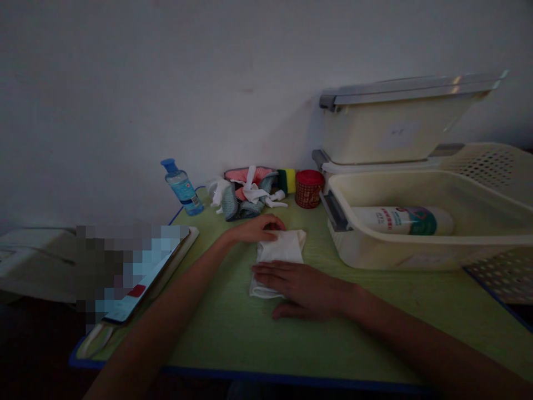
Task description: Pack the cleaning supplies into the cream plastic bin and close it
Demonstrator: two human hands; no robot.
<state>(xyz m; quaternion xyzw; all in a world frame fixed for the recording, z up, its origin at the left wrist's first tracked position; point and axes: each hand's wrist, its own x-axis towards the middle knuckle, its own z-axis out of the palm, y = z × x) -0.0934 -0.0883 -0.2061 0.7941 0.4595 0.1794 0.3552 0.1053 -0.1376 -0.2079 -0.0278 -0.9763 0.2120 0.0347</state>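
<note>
A folded white cloth [281, 250] lies on the green tabletop [233, 328] in front of me. My right hand [302, 286] rests flat across its lower part, fingers stretched out to the left and thumb spread on the table. At the cloth's upper left edge is my left hand [260, 226], its fingers loosely curved with a gap between them and the thumb. The left fingertips touch or hover just over the cloth; I cannot tell which. Neither hand grips anything.
A blue bottle [183, 189], a heap of cloths [245, 194], a yellow-green sponge [287, 180] and a red-lidded jar [309, 189] stand along the wall. On the right, a cream bin [416, 253] holds a white bottle [400, 220]. A tablet-like device [141, 283] lies left.
</note>
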